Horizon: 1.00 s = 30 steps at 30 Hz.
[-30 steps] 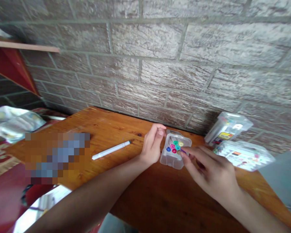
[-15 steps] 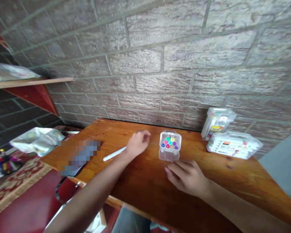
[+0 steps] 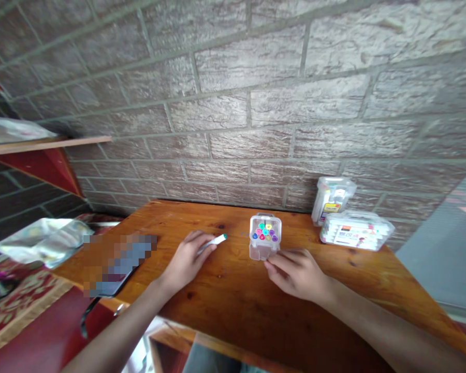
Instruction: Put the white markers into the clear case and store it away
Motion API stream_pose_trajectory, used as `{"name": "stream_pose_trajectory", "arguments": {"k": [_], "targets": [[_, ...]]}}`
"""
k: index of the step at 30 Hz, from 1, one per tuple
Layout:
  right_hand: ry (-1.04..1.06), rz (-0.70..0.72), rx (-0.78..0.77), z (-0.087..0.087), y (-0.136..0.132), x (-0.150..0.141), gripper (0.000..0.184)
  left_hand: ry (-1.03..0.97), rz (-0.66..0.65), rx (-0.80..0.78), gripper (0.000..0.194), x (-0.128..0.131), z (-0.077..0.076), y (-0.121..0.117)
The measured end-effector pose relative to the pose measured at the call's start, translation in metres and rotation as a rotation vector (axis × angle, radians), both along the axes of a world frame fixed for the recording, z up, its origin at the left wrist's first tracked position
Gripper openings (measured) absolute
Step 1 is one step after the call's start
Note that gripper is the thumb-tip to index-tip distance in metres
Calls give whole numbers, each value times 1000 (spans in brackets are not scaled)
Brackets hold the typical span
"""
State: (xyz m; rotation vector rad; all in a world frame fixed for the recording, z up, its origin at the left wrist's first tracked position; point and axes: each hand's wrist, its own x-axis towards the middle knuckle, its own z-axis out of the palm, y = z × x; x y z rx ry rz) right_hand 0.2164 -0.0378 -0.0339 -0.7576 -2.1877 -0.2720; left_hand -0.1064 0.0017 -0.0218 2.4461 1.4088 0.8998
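White marker: held in the left hand, between thumb and fingers, left of the clear box and apart from it. Long axis runs left to right, slanting slightly far; green end is at the right, pointing roughly toward the box. Contact with the wooden table cannot be told. Left hand is the nearer to the marker; right hand is the nearer to the box.

Right hand: fingers gathered narrow, at the box's near right corner. Whether it grips the box or merely touches it, cannot tell.

Box: upright on the table, holding a cluster of pens with round coloured ends: green, yellow, pink, blue, purple among them.

Farther right, near the brick wall: a tall clear case and a wide clear case, both with contents, individual items indistinct.
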Motion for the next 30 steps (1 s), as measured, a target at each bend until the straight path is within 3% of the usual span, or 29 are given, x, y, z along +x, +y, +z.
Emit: {"name": "stream_pose_trajectory", "arguments": {"k": [4, 7, 10, 13, 18, 25, 30], "targets": [[59, -62, -70, 22, -6, 17, 16, -193, -248, 190, 15, 45, 18, -15], [118, -79, -173, 25, -17, 25, 14, -314, -390, 257, 10, 79, 27, -20], [169, -63, -264, 18, -25, 27, 30, -455, -443, 188, 9, 109, 29, -20], [164, -83, -267, 10, -29, 24, 28, -713, -419, 27, 8, 129, 27, -17], [256, -34, -316, 6, -32, 23, 24, -998, -324, -132, 25, 135, 19, -11], [307, -33, -286, 7, -35, 27, 33, -1170, -430, -453, 20, 128, 1, -10], [366, -89, -245, 8, -35, 29, 32, -1196, -451, -491, 21, 128, 0, -10]]}}
